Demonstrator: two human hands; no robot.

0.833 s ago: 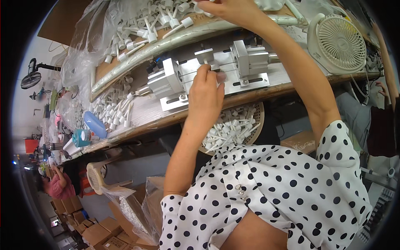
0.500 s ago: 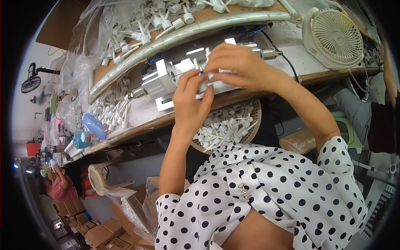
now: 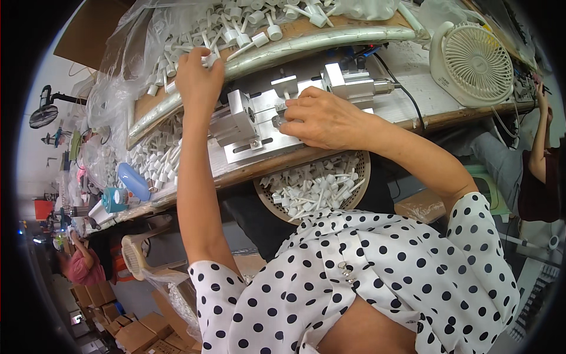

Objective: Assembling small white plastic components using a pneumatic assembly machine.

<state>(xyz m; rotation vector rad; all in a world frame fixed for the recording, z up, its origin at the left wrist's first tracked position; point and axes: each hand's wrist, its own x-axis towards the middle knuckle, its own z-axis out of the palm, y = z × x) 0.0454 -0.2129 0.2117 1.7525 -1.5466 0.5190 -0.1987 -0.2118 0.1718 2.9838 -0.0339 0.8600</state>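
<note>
My left hand [image 3: 200,76] reaches to the front edge of a raised tray [image 3: 330,33], its fingers curled round a white plastic part [image 3: 210,59] in a heap of stemmed, round-capped parts. My right hand [image 3: 321,118] is at the middle of a silver metal fixture [image 3: 242,118], its fingers closed low at the fixture's centre. A white stem [image 3: 286,94] stands up just above those fingertips; the lower end of that part is hidden by my fingers. Just left of them shows a small grey round piece [image 3: 277,121].
Beneath the bench edge, a beige basket [image 3: 367,171] holds many white parts. More lie on the bench at left, near a blue tray [image 3: 134,181]. A white fan [image 3: 471,59] and a black cable [image 3: 407,88] are at right. Other people sit at both sides.
My left hand has left the fixture and moved up and left to the heap of white parts. My right hand has lowered slightly and stays at the fixture.
</note>
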